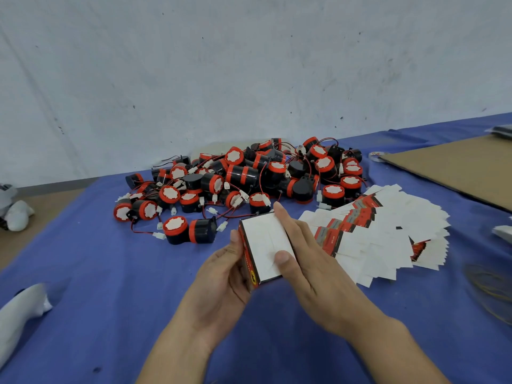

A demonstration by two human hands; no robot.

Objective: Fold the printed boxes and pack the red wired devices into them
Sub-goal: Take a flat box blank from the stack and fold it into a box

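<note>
The left hand [221, 278] and the right hand [304, 261] clasp the printed box [263, 242]; the nearest red wired device [177, 230] lies beyond, leftward.

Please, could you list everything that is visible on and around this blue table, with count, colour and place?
Round plastic wired devices: too many to count, red and black with white faces, heaped at the far middle of the cloth.
Flat printed cardboard box blanks: many, white with red-black print, fanned out right of the hands.
Folded printed cardboard box: one, white face, red-black side, between both hands.
Blue table cloth: one, blue, under everything.
Brown cardboard sheet: one, brown, far right.
White soft bundles: two, white, left edge.
Left hand: one, holds the box's left side.
Right hand: one, thumb presses the white face.
</note>
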